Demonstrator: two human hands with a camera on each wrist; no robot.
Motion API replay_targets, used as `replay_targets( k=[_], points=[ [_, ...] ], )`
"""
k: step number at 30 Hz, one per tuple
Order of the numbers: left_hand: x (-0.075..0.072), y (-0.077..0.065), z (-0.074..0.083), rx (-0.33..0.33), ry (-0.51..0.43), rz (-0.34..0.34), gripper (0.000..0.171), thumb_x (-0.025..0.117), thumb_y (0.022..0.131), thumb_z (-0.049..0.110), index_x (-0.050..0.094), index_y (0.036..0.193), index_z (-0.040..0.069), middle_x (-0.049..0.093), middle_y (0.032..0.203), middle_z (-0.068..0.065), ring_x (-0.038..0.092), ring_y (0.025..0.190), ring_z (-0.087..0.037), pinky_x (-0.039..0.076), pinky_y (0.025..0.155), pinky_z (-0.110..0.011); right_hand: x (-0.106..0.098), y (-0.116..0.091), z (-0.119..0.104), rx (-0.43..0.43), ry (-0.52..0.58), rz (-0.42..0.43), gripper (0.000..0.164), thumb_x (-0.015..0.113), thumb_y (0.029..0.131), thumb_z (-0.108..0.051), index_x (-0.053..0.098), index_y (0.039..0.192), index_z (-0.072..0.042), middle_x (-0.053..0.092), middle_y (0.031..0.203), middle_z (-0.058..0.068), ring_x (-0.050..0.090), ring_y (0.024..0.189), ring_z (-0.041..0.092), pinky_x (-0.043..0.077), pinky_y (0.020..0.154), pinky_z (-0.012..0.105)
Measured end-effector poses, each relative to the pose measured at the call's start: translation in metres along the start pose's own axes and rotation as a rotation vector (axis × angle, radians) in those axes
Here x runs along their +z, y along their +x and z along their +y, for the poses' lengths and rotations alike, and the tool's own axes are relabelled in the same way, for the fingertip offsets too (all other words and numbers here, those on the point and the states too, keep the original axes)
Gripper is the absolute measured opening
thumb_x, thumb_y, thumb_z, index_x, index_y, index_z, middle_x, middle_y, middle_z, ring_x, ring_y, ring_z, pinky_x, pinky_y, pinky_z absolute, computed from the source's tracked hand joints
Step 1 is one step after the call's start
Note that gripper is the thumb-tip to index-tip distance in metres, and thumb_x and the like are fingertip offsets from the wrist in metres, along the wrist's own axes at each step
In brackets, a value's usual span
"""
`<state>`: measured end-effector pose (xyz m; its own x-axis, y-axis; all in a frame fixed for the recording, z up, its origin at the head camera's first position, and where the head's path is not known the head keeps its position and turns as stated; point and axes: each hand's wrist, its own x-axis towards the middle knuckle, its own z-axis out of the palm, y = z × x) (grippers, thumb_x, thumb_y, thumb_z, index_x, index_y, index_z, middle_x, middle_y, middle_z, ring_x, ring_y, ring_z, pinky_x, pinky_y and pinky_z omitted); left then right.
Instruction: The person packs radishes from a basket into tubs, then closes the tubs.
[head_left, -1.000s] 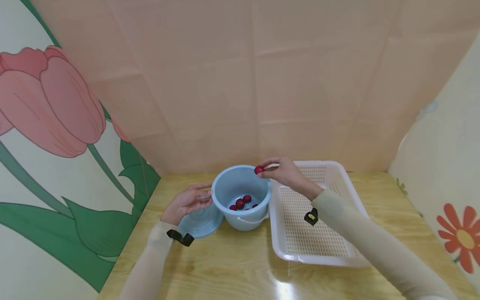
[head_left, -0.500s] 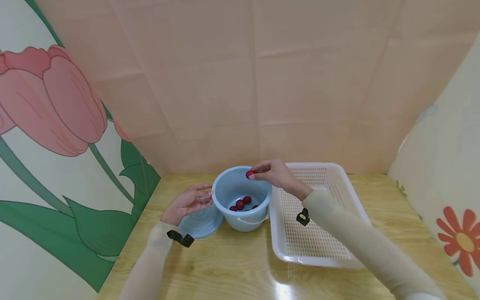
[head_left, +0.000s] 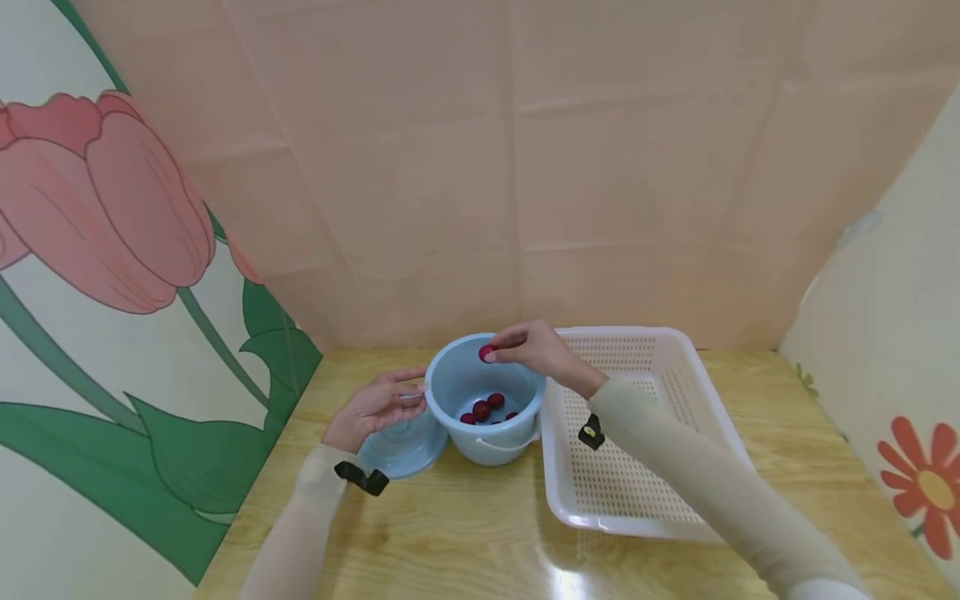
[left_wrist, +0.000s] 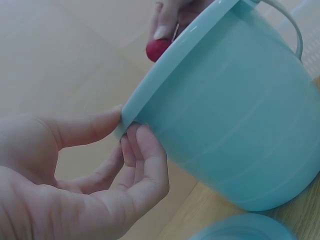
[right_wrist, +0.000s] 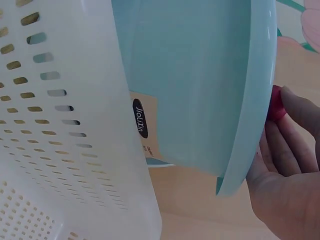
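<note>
A light-blue bucket [head_left: 468,443] with a pale handle stands upright on the wooden table. Its rim is pinched by my left hand [head_left: 375,408], thumb on the edge and fingertips beneath it in the left wrist view. Over the bucket's opening, my right hand [head_left: 534,352] holds a small plum-like red fruit [head_left: 486,354] between thumb and fingers. The same fruit [left_wrist: 158,50] shows just past the rim in the left wrist view. Several similar red fruits [head_left: 481,411] lie on the bucket's bottom, some partly hidden by its front wall.
A white perforated plastic basket [head_left: 553,487] stands right beside the bucket, beneath my right forearm. On the left, a blue lid-like round piece [head_left: 411,457] lies on the table [head_left: 450,533] under my left hand. A paper-covered wall [head_left: 420,208] rises behind.
My right hand has moved left with the red fruit, from the bucket's right rim to farther over its opening. My left hand keeps its place on the rim.
</note>
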<state>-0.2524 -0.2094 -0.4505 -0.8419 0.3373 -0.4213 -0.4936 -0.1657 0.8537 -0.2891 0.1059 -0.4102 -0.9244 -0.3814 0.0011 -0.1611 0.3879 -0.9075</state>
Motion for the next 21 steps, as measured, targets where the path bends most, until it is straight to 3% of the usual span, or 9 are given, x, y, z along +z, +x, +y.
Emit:
replay_targets(
  k=[13,21],
  points=[
    [0.0004,-0.0032,0.0005,0.000,0.004,0.004,0.056,0.058,0.105,0.000,0.041,0.159,0.005,0.069,0.110,-0.007,0.067,0.092,-0.015,0.061,0.080,-0.024,0.0063,0.0065,0.0048,-0.019,-0.035,-0.003,0.026,0.085,0.090,-0.021,0.081,0.112,-0.009,0.082,0.107,0.009,0.077,0.101,0.018,0.062,0.090,0.032],
    [-0.0004,-0.0049,-0.0009,0.019,0.011,-0.033,0.058,0.056,0.106,-0.001,0.038,0.160,0.004,0.066,0.118,-0.008,0.066,0.091,-0.014,0.060,0.082,-0.023,0.0089,0.0055,0.0023,-0.036,-0.139,0.075,0.025,0.082,0.092,-0.017,0.079,0.112,-0.002,0.081,0.107,0.011,0.075,0.104,0.025,0.061,0.094,0.041]
  ],
)
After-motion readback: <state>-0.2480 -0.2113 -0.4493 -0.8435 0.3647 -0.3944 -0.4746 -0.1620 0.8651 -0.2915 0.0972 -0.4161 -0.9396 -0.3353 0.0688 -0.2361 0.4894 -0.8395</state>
